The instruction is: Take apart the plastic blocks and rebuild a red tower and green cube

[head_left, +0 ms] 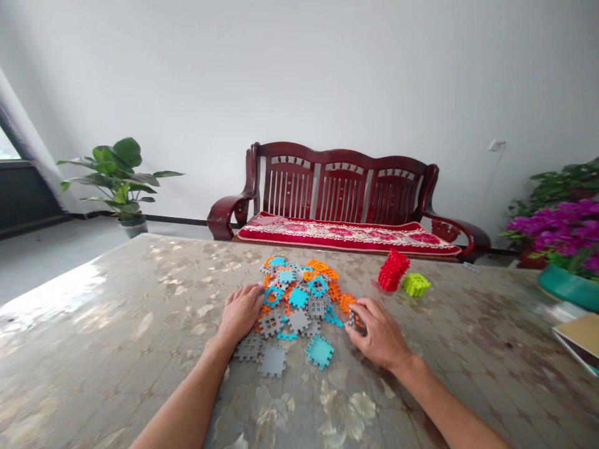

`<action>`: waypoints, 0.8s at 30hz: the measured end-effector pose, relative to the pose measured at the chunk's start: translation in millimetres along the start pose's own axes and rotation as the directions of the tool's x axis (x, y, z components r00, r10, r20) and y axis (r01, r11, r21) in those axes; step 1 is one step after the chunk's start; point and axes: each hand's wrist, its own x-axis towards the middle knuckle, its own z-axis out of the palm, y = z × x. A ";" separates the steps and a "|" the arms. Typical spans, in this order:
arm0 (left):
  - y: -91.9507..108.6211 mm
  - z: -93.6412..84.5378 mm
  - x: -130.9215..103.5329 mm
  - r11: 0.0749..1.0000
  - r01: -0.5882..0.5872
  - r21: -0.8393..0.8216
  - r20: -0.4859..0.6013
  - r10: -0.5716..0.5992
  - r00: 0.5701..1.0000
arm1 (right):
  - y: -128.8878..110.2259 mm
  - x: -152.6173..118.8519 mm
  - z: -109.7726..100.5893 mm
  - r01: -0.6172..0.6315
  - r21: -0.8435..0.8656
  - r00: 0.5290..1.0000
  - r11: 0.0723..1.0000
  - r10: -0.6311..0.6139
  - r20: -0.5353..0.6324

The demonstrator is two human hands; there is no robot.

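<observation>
A loose pile of notched plastic tiles in blue, grey and orange (298, 298) lies on the patterned table (178, 324). My left hand (242, 312) rests at the pile's left edge, palm down, its fingertips against the tiles and no tile visibly gripped. At the right side, my right hand (377, 333) has its thumb and fingers around small orange and grey tiles (349, 305), partly hidden by the fingers. A blue tile (319, 352) and a grey tile (272, 361) lie flat at the near side. Farther right stand a red stack (394, 270) and a shorter lime-green stack (416, 284).
Behind the table is a dark red wooden bench (341, 187) with a red patterned cushion. A potted plant (126, 178) stands at the left. Purple flowers in a teal pot (568, 287) and a box (580, 337) are at the right edge.
</observation>
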 end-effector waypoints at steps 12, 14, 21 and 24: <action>-3.6 4.2 1.4 1.000 0.002 -0.001 0.008 -0.002 1.000 | 14.7 15.1 -3.1 -0.012 -0.029 0.998 1.000 0.010 -0.065; -3.7 4.6 1.4 1.000 -0.002 -0.009 0.001 0.002 1.000 | 18.7 18.7 -3.7 -0.019 -0.022 0.997 1.000 0.018 -0.069; -0.4 1.6 0.0 1.000 -0.013 0.013 0.000 0.013 1.000 | 51.4 27.8 4.3 -0.111 0.109 0.982 0.988 0.125 -0.140; -0.8 1.9 0.3 1.000 -0.018 0.006 -0.013 0.018 1.000 | 63.4 26.6 15.1 -0.218 0.207 0.959 0.954 0.249 -0.136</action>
